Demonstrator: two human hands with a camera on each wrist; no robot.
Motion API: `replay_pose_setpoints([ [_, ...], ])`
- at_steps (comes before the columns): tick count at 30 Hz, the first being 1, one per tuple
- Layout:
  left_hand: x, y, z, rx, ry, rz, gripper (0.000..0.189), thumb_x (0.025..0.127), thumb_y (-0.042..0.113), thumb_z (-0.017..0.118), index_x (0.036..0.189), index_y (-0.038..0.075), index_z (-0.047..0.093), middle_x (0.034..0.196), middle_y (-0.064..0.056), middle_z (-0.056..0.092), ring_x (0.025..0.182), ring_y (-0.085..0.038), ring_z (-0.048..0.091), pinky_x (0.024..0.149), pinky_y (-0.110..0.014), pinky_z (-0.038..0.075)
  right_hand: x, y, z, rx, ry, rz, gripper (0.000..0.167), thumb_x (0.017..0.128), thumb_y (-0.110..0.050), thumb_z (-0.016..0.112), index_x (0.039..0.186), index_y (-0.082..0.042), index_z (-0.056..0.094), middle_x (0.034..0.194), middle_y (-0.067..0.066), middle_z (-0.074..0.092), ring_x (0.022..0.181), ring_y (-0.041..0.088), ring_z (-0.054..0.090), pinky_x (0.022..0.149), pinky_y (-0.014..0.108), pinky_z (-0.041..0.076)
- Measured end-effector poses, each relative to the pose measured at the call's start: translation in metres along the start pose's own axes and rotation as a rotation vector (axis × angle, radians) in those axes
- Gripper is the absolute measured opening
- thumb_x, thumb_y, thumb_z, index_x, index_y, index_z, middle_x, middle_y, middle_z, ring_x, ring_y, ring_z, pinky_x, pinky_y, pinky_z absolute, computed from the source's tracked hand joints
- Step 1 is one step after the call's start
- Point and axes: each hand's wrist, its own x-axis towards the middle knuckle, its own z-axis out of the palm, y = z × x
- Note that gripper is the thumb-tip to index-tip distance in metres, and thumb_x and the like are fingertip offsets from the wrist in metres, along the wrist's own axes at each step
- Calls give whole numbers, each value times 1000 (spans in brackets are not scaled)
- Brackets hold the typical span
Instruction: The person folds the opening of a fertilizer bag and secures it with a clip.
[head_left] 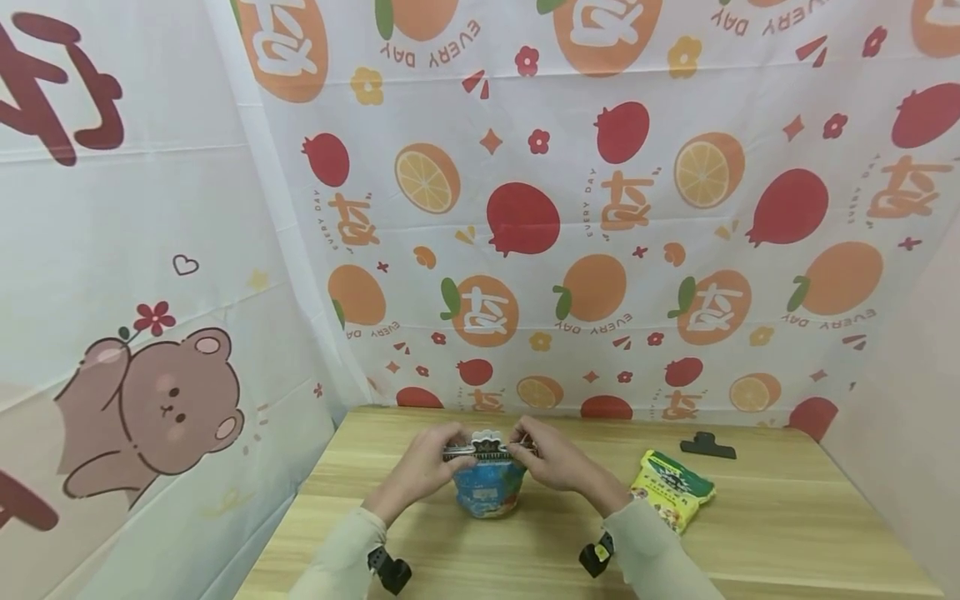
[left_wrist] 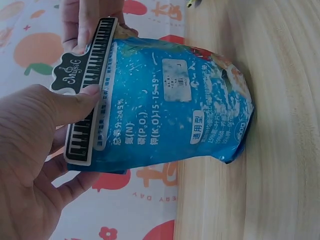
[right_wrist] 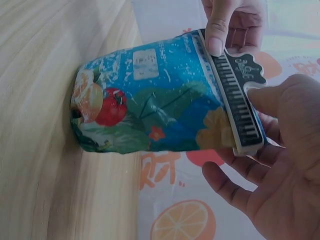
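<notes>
A blue fertilizer bag (head_left: 487, 490) stands upright on the wooden table, its top edge under a piano-keyboard clip (left_wrist: 92, 82) marked "Music". My left hand (head_left: 423, 461) pinches one end of this clip, thumb on the front and fingers behind, as the left wrist view shows. At the other end, my right hand (head_left: 557, 458) pinches the clip between its thumb and the fingers at the back. Vegetable pictures and a white label show on the bag's front (right_wrist: 150, 105) in the right wrist view. The bag's back is hidden.
To the right of the hands, a yellow and green packet (head_left: 675, 492) lies on the table (head_left: 795, 517), partly behind the right forearm. Farther back lies a black clip (head_left: 708, 447). Printed cloth (head_left: 525, 108) hangs behind the table and along its left side.
</notes>
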Motion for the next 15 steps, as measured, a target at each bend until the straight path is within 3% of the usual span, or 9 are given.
replay_pose_setpoints([
  [3, -2, -2, -3, -2, 13, 2, 20, 83, 16, 84, 95, 16, 69, 93, 1, 75, 86, -13, 70, 77, -29, 57, 1, -4, 1, -16, -4, -11, 17, 104, -30, 59, 116, -17, 59, 107, -3, 66, 93, 8, 60, 80, 27, 53],
  [7, -6, -8, -11, -17, 10, -41, 20, 82, 16, 84, 89, 17, 65, 85, 6, 69, 78, -7, 62, 70, -26, 55, 4, -8, 4, -45, 5, -29, 30, 103, -34, 60, 126, -15, 62, 113, 0, 69, 101, 11, 63, 86, 32, 55],
  [15, -13, -24, -30, -51, -95, -118, 18, 85, 4, 79, 95, 14, 67, 83, 4, 67, 72, -3, 59, 65, -21, 52, 12, -18, 8, -97, 61, -46, 35, 102, -40, 60, 128, -17, 65, 109, -4, 68, 95, 7, 60, 83, 28, 54],
])
